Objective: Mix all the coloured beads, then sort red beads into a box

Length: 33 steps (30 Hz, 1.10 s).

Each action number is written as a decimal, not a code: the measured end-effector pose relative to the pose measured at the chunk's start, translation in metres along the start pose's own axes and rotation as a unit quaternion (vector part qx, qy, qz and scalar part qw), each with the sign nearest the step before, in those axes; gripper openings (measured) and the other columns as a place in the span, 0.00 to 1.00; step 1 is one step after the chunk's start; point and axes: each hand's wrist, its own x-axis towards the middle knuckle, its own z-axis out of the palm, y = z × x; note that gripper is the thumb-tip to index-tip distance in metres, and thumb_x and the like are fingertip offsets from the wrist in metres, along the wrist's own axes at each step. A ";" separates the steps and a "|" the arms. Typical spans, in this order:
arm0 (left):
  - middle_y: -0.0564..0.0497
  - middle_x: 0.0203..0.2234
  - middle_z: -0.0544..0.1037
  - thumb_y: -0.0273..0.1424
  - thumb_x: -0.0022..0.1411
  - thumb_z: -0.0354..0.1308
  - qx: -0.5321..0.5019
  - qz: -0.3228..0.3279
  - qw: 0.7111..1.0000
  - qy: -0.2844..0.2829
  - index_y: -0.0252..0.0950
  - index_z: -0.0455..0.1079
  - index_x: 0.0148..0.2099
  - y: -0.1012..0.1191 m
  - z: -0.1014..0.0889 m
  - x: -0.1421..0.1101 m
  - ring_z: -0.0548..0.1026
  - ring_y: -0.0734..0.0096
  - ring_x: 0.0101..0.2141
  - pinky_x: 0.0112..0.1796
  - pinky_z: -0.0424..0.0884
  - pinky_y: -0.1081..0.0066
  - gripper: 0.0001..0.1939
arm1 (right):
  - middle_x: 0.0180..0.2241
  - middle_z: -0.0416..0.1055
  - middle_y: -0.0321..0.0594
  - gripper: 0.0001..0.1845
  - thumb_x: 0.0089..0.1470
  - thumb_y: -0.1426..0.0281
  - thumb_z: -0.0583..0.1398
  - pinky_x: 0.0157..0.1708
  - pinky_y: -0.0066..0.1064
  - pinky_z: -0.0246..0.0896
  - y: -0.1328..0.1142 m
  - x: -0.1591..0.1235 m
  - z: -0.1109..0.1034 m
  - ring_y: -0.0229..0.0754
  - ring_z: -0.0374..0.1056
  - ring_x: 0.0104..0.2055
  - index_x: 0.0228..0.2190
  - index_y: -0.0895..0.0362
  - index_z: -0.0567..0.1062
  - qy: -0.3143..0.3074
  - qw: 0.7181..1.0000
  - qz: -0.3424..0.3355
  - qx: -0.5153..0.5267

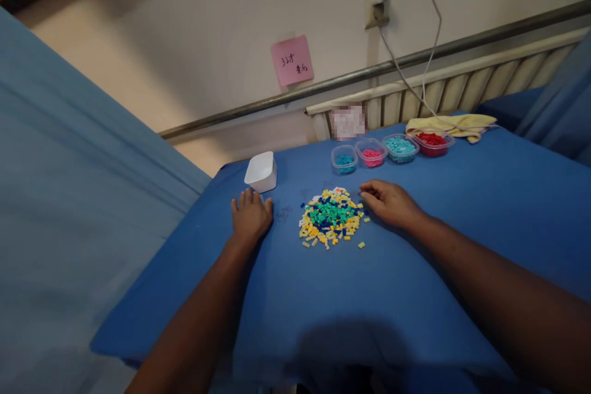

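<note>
A loose pile of small plastic building bricks (330, 214), green and dark blue in the middle with yellow and white around, lies on the blue-covered table. To its left, my left hand (252, 217) rests palm down with fingers spread, holding nothing. A white plastic container (261, 171) stands just beyond those fingertips. My right hand (390, 202) lies on its side at the pile's right edge, fingers loosely curved and thumb apart from them. Nothing shows between its fingers.
Four small clear tubs line the back: blue bricks (344, 160), pink bricks (372, 154), turquoise bricks (401, 148) and red bricks (432, 142). A yellow cloth (462, 125) lies behind the last. A white cable (406, 83) hangs from a wall socket. A blue curtain (69, 197) borders the left.
</note>
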 end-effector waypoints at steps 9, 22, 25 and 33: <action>0.30 0.75 0.57 0.57 0.59 0.70 -0.192 0.269 0.911 -0.245 0.30 0.46 0.82 0.046 -0.044 -0.030 0.60 0.37 0.72 0.71 0.59 0.47 0.63 | 0.57 0.79 0.54 0.47 0.50 0.47 0.75 0.54 0.48 0.72 -0.052 -0.010 -0.024 0.62 0.77 0.54 0.64 0.56 0.75 -0.209 0.968 -0.077 -0.112; 0.42 0.47 0.80 0.29 0.55 0.67 -0.193 0.195 0.936 -0.218 0.34 0.74 0.56 0.087 -0.038 -0.027 0.78 0.56 0.42 0.39 0.72 0.66 0.25 | 0.56 0.78 0.58 0.28 0.58 0.67 0.65 0.53 0.40 0.68 -0.070 -0.003 0.008 0.59 0.76 0.56 0.59 0.62 0.76 -0.222 0.952 -0.052 -0.204; 0.45 0.42 0.81 0.27 0.56 0.65 -0.216 0.168 0.939 -0.207 0.34 0.75 0.52 0.091 -0.036 -0.026 0.78 0.59 0.38 0.34 0.69 0.68 0.20 | 0.53 0.81 0.54 0.26 0.56 0.69 0.65 0.50 0.38 0.68 -0.071 -0.002 0.011 0.57 0.78 0.53 0.56 0.59 0.78 -0.208 0.958 -0.041 -0.192; 0.48 0.40 0.83 0.26 0.63 0.59 -0.372 0.187 0.888 -0.193 0.33 0.74 0.59 0.110 -0.039 -0.021 0.80 0.65 0.35 0.35 0.74 0.70 0.22 | 0.49 0.84 0.47 0.22 0.60 0.73 0.64 0.45 0.36 0.72 -0.058 0.005 0.017 0.50 0.81 0.46 0.56 0.56 0.79 -0.166 0.978 -0.029 -0.121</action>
